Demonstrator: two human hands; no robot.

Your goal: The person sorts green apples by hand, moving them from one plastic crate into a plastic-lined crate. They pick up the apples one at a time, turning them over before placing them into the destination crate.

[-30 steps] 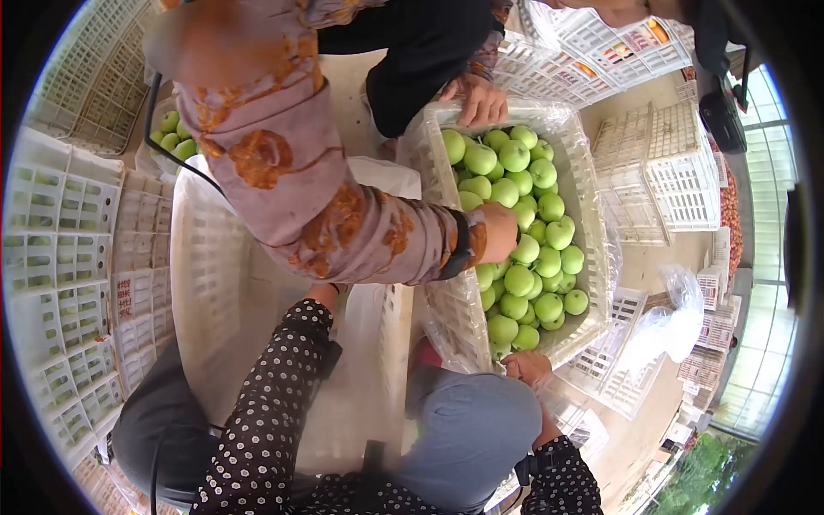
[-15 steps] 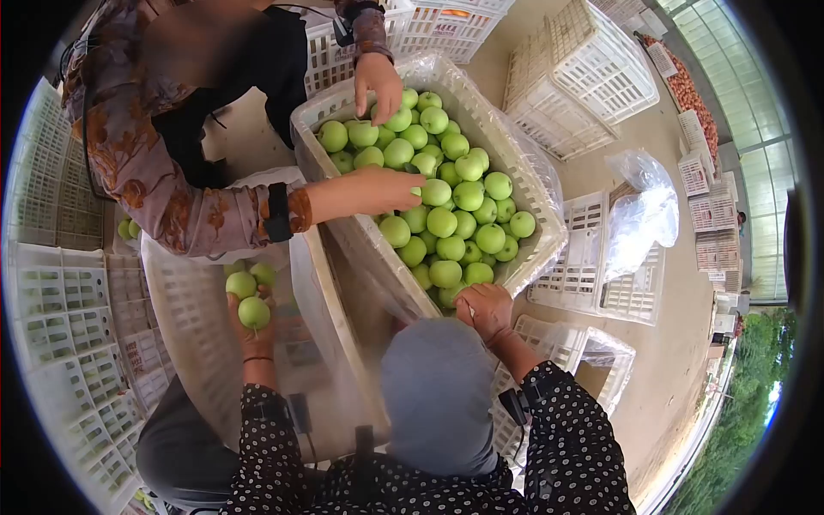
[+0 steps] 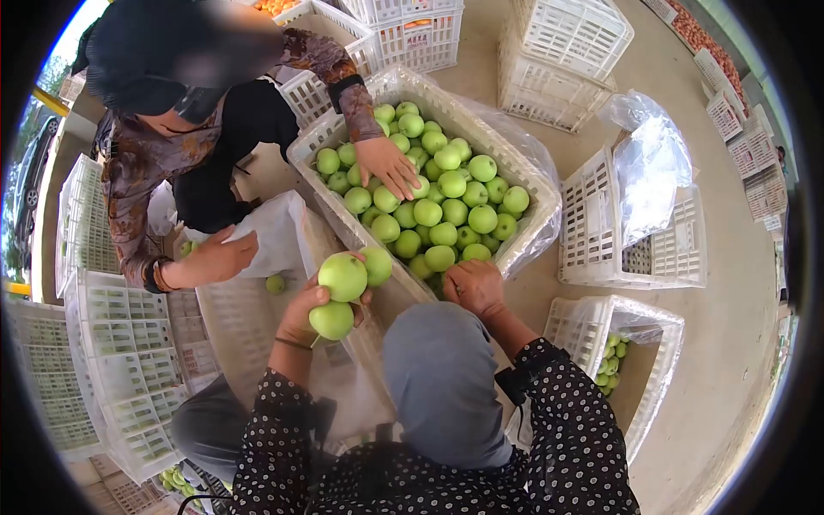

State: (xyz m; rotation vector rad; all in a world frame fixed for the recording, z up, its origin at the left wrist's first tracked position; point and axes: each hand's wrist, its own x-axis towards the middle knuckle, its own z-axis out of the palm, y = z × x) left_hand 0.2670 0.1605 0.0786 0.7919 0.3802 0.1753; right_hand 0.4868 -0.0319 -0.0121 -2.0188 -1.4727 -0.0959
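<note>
My left hand (image 3: 300, 311) is closed around three green apples (image 3: 343, 276), held above the edge of a plastic-lined crate (image 3: 227, 313). My right hand (image 3: 476, 287) rests at the near corner of a white crate (image 3: 542, 206) heaped with green apples (image 3: 443, 233). Its fingers are curled down beside the fruit, and whatever they grip is hidden. Across from me, a co-worker's hand (image 3: 388, 167) lies spread on the apples. The co-worker's other hand (image 3: 219, 256) is over the lined crate, near a single apple (image 3: 275, 284) inside it.
Stacked white crates (image 3: 129, 369) stand on the left, and more crates (image 3: 562, 64) at the far right. A crate draped with clear plastic (image 3: 652, 172) sits to the right. Below it, another lined crate (image 3: 571, 330) holds small green fruit (image 3: 611, 365).
My left hand has risen rightward with the apples. My right hand has shifted slightly inward at the crate corner. One co-worker's hand has left the apples and moved left. The view has shifted.
</note>
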